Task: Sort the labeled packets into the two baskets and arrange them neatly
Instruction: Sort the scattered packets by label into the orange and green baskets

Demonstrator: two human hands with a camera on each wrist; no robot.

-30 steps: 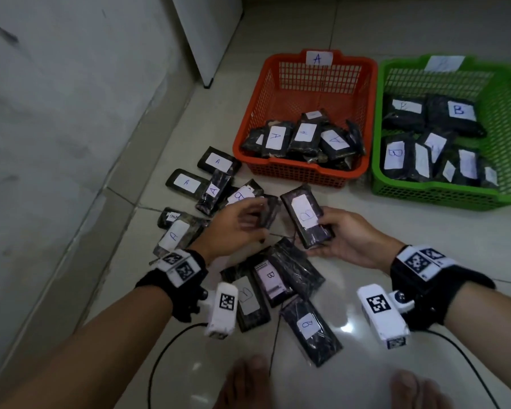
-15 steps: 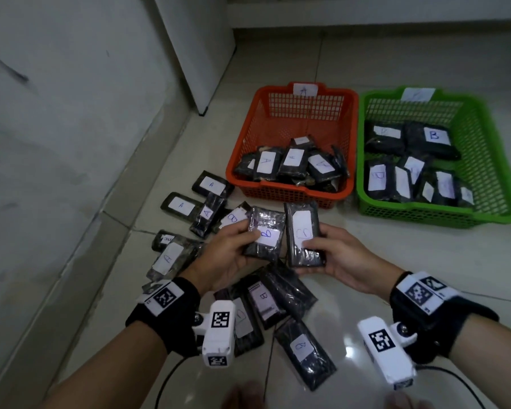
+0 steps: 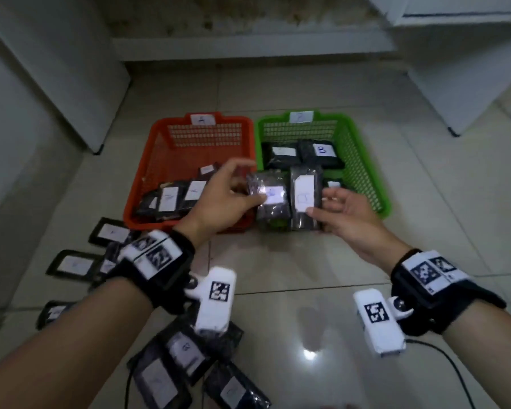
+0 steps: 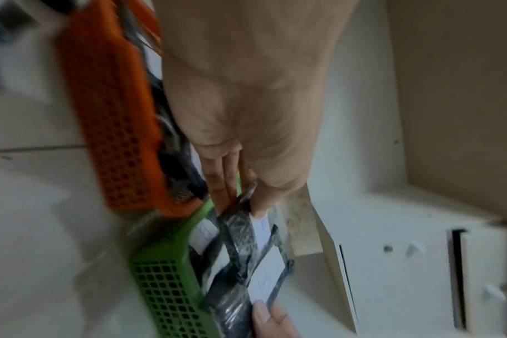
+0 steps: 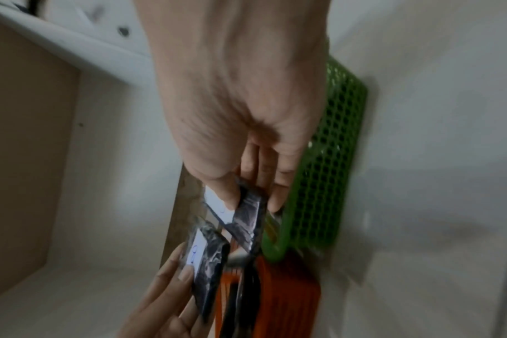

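Hands each pinch 1 packet: left hand (image 3: 219, 202), right hand (image 3: 347, 214), over green basket (image 3: 369, 172); orange basket (image 3: 148, 172) beside.

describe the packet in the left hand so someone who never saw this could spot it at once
Start at the green basket, right of the orange basket. Over its near left corner two dark packets are held side by side. The left hand pinches the left packet: crinkly and shorter, its label sideways, unlike the right hand's packet with its upright label.
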